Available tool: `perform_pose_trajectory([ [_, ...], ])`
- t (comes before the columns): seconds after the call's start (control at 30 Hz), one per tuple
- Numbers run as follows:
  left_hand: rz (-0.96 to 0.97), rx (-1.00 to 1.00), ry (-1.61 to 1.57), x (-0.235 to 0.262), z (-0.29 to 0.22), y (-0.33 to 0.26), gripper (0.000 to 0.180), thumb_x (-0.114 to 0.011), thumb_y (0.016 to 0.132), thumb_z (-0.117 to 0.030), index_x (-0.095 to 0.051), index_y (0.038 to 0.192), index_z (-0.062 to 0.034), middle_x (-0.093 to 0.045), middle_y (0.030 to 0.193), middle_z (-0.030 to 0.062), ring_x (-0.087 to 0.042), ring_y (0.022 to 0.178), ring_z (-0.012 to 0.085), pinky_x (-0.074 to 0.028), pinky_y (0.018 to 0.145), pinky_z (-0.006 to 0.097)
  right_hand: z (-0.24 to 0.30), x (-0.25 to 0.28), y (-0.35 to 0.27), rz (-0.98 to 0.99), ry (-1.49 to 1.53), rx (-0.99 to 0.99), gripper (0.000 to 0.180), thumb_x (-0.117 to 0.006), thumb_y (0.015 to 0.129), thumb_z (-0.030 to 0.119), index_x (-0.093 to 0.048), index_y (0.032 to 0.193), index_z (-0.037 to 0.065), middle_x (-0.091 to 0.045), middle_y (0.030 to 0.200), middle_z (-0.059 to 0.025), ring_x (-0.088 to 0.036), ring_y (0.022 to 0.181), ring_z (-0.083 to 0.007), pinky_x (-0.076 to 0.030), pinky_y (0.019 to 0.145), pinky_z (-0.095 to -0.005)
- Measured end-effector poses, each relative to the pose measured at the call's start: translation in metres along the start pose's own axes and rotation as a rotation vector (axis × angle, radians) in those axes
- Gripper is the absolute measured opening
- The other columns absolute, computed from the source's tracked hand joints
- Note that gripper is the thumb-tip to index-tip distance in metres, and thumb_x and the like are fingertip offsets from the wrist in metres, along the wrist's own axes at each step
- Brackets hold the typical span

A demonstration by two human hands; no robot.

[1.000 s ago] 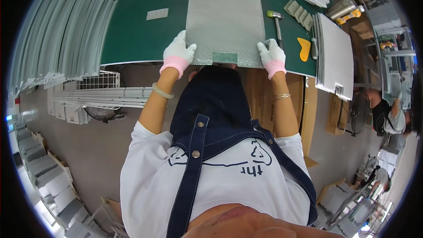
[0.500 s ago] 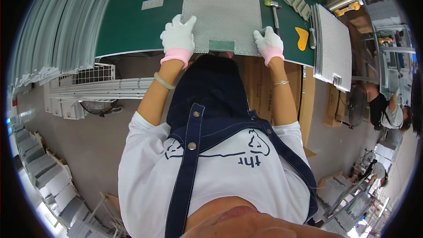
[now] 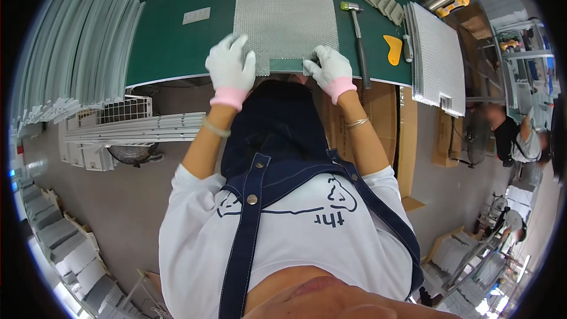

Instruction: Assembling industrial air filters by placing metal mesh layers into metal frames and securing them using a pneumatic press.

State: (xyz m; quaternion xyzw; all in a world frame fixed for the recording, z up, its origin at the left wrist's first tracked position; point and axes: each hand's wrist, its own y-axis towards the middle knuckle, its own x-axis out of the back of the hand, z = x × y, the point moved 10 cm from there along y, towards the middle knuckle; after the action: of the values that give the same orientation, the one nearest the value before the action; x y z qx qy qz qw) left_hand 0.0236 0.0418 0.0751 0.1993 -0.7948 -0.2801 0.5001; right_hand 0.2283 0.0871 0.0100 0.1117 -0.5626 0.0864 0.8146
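A silvery mesh panel with a rectangular notch in its near edge lies on the green tabletop in front of me. My left hand, in a white glove with a pink cuff, is open at the panel's near left corner, thumb and fingers spread. In a matching glove, my right hand has its fingers curled over the near right corner, the thumb at the notch's right side. What lies beneath those fingers is hidden. A hammer with a green-tipped head lies just right of the panel.
Right of the hammer are a yellow scraper, a screwdriver and small beige pieces. A stack of mesh panels stands at the right edge, long white frames at the left. A small pale strip lies left of the panel.
My right hand has moved left from the panel's right edge to the notch's right side. The hammer's handle, partly covered before, now shows fully. The whole view has shifted slightly.
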Motion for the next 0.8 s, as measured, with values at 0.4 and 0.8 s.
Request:
perform_pose_trajectory([
  [0.4, 0.457, 1.388, -1.391, -0.127, 0.029, -0.132, 0.069, -0.056, 0.084, -0.048, -0.044, 0.122, 0.0081, -0.056, 0.111, 0.0249, -0.058, 0.097, 0.0311, -0.047, 0.084, 0.04, -0.005, 0.003, 0.002, 0.096, 0.097, -0.069, 0.029, -0.056, 0.079, 0.036, -0.057, 0.086, 0.008, -0.062, 0.087, -0.0145, -0.06, 0.084, -0.0324, -0.048, 0.074, -0.0426],
  [0.8, 0.337, 1.274, -1.254, -0.103, 0.043, -0.12, 0.032, -0.057, 0.089, -0.032, -0.056, 0.092, -0.0006, -0.063, 0.075, 0.0127, -0.06, 0.06, 0.0163, -0.048, 0.055, 0.027, -0.138, 0.127, 0.05, -0.404, -0.444, -0.447, 0.022, -0.056, 0.08, 0.023, -0.058, 0.095, 0.008, -0.062, 0.096, -0.0125, -0.061, 0.089, -0.0274, -0.05, 0.073, -0.0396],
])
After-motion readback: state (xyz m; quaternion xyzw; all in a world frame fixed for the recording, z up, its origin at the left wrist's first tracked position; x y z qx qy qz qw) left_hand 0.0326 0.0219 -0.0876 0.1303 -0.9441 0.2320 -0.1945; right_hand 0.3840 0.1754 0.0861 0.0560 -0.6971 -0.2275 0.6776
